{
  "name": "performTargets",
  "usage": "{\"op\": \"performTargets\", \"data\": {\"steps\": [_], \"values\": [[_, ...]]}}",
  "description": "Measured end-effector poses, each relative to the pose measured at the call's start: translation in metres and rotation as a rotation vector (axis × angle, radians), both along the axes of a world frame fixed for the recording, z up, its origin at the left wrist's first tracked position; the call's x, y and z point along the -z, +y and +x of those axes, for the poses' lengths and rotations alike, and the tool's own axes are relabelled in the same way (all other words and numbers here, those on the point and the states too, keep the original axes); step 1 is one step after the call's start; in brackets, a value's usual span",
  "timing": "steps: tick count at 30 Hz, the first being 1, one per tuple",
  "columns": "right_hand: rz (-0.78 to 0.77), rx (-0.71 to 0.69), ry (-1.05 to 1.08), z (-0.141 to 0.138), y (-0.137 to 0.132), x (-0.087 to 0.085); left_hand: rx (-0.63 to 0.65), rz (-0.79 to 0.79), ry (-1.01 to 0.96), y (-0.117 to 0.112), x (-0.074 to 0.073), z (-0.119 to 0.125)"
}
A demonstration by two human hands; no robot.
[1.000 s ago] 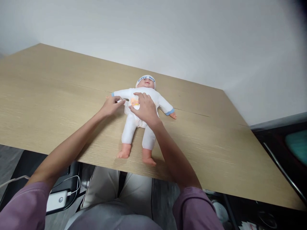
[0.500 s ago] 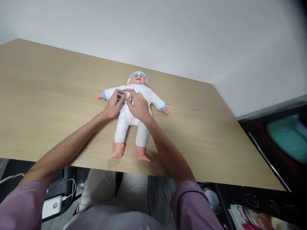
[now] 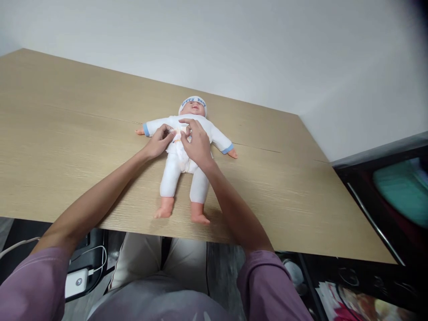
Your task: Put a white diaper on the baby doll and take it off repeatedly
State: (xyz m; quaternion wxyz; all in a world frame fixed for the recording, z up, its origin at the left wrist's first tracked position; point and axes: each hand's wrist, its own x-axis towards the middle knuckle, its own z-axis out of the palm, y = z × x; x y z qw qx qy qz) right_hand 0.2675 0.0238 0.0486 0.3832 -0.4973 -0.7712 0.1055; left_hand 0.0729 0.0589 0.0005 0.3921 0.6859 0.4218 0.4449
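Item: seated person, purple sleeves (image 3: 33, 285) and pale trousers (image 3: 150, 258) nearest the camera; a white charger block (image 3: 75, 283) with its cable sits under the near table edge, to the left. Wooden table (image 3: 67, 133): one baby doll (image 3: 177, 162) lying on its back near the middle, bare feet toward the person, capped head toward the wall (image 3: 234, 44), arms spread. Left hand (image 3: 158, 141): a second ago at the doll's sleeve, now brought in to the chest, fingertips closed on the front of the white suit. Right hand (image 3: 197, 145): a second ago lying flat over the chest, now raised onto its fingertips, thumb and forefinger pinching the same fabric just beside the left. A small orange patch shows between them. Doll's place on the table unchanged; only the hands have converged, so the work has narrowed from steadying the body to handling the suit front. Far right: dark furniture with a blurred teal object (image 3: 401, 191).
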Motion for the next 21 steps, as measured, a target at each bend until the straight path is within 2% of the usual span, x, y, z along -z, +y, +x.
{"op": "performTargets", "data": {"steps": [3, 5, 8, 11, 13, 15, 17, 18, 21], "values": [[0.054, 0.038, 0.028, 0.002, 0.000, -0.003, -0.232, 0.170, 0.234, -0.011, -0.005, 0.003], [0.079, 0.102, 0.054, 0.003, -0.007, -0.008, -0.363, 0.262, 0.330, -0.028, -0.015, 0.006], [0.113, 0.181, 0.119, 0.009, -0.039, -0.018, -0.430, 0.364, 0.315, -0.067, -0.037, 0.009], [0.091, 0.086, 0.202, 0.021, -0.092, -0.019, -0.363, 0.397, 0.274, -0.113, -0.056, 0.009], [0.022, -0.051, 0.212, 0.030, -0.126, -0.011, -0.202, 0.366, 0.337, -0.138, -0.059, 0.007], [-0.071, -0.184, 0.149, 0.040, -0.149, 0.003, 0.006, 0.310, 0.450, -0.152, -0.054, 0.004], [-0.128, -0.219, 0.048, 0.049, -0.157, 0.019, 0.129, 0.266, 0.535, -0.156, -0.043, 0.000], [-0.134, -0.192, 0.006, 0.052, -0.157, 0.025, 0.137, 0.255, 0.557, -0.155, -0.038, -0.001], [-0.119, -0.053, -0.040, 0.056, -0.145, 0.035, 0.032, 0.244, 0.589, -0.142, -0.028, -0.001]]}}
